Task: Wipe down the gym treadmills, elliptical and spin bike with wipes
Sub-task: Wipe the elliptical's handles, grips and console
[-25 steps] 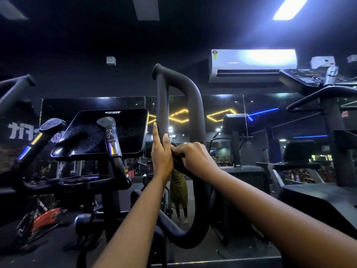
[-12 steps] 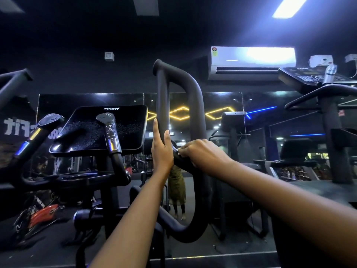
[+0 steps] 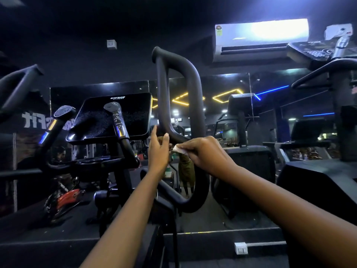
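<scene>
Dark gym behind, left hand (image 3: 158, 151) lies flat against handlebar (image 3: 195, 89) edge, right hand (image 3: 204, 153) apparently pinching a wipe (image 3: 177, 148).

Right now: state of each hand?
Left hand: open, fingers straight at the looped handle.
Right hand: closed on a white wipe at that handle.

Two slender arms are seen, both lit dimly with a bluish cast. The left forearm (image 3: 123, 215) and the right forearm (image 3: 280, 200) are shown bare from the wrist to the frame edge. The left hand (image 3: 157, 151) and the right hand (image 3: 204, 153) are likewise bare, and the nails are too dim to be made out. A small figure (image 3: 186, 171) in a long olive-yellow garment is reflected between the hands; whether it is the same person cannot be told.
</scene>
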`<state>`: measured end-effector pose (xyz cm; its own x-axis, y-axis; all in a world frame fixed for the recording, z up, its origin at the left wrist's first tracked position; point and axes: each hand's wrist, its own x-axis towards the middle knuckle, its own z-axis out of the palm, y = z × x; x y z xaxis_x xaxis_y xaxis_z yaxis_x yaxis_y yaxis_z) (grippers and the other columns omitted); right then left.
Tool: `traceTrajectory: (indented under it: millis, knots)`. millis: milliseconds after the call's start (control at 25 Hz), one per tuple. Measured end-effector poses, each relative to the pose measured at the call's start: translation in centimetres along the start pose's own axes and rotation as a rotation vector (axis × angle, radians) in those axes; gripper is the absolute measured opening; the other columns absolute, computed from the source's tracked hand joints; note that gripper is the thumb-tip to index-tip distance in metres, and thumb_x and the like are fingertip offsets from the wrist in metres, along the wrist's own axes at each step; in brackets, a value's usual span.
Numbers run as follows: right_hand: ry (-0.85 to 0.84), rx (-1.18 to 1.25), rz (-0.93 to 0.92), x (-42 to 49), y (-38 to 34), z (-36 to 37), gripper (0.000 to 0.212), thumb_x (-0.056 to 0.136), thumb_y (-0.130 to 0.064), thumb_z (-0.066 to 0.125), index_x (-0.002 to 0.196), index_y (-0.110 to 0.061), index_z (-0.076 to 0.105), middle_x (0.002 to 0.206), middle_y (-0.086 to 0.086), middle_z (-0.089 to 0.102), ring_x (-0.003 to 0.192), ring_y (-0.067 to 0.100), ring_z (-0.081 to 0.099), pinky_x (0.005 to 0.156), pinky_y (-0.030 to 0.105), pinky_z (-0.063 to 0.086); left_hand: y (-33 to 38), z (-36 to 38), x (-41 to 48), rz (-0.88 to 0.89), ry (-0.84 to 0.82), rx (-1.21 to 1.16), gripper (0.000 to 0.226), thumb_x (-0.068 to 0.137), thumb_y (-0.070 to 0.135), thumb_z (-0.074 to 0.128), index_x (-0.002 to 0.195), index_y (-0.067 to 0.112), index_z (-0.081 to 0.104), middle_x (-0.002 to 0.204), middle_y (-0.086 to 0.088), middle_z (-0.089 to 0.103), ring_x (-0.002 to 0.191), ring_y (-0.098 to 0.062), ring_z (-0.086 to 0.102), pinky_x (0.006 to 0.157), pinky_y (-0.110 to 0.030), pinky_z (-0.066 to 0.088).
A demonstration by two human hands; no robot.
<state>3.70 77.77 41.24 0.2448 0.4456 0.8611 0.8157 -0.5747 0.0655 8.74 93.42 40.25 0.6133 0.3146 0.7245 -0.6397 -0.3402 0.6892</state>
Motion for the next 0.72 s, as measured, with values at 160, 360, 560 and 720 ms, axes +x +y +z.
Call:
traceTrajectory:
  millis: [160,360,560,720]
  knots:
    - [-0.005,0.140,-0.045,0.0,-1.7,1.3,0.025,0.082,-0.008,0.065,0.106,-0.012,0.071,0.103,0.004,0.072,0.098,0.016,0.066,0.087,0.029,0.050,-2.1,-3.3,-3.0,-0.096,0.089,0.005,0.058,0.090,0.049,0.046,0.143,0.028,0.037,0.122,-0.007,0.060,0.104,-0.027,0.063,0.098,-0.052,0.046]
    - [-0.051,0.216,-0.039,1.4,-3.2,4.0,0.028,0.087,-0.011,0.058,0.112,-0.016,0.069,0.103,0.009,0.071,0.099,0.025,0.064,0.083,0.028,0.046,-3.3,-8.2,-5.1,-0.191,0.212,0.126,0.043,0.098,0.032,0.047,0.140,0.021,0.041,0.106,0.003,0.060,0.108,-0.024,0.058,0.098,-0.046,0.046]
    - [-0.059,0.284,0.000,3.6,-3.7,7.3,0.024,0.089,-0.017,0.058,0.110,-0.017,0.070,0.103,0.013,0.070,0.099,0.030,0.063,0.081,0.031,0.044,-2.5,-12.1,-5.9,-0.193,0.298,0.260,0.043,0.099,0.032,0.046,0.140,0.020,0.042,0.100,0.011,0.057,0.110,-0.018,0.055,0.096,-0.038,0.044]
    - [-0.032,0.370,0.065,6.7,-3.6,10.6,0.027,0.088,-0.007,0.056,0.111,-0.014,0.069,0.105,0.009,0.070,0.096,0.026,0.065,0.082,0.027,0.046,-2.7,-14.1,-3.2,-0.157,0.316,0.276,0.045,0.099,0.034,0.045,0.141,0.021,0.039,0.120,0.001,0.056,0.116,-0.019,0.052,0.093,-0.031,0.042]
